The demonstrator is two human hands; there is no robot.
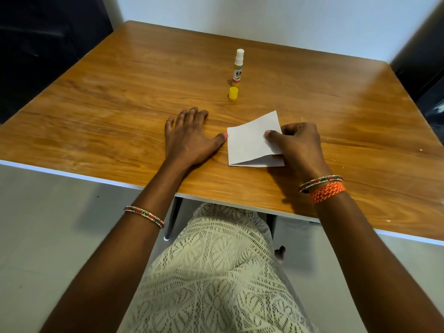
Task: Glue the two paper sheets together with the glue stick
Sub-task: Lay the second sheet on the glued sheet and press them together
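Two small white paper sheets lie near the table's front edge. The top sheet [249,138] is lifted at its right side, and the lower sheet [266,162] shows beneath it. My right hand [298,143] pinches the top sheet's right edge between thumb and fingers. My left hand [189,135] rests flat on the wood, its thumb tip touching the sheets' left edge. The glue stick [238,68] stands upright farther back with its white glue exposed. Its yellow cap [233,93] stands just in front of it.
The wooden table [120,104] has a white front edge close to my lap. A white wall rises behind it, with dark surfaces at the left and right. Grey floor shows below the table.
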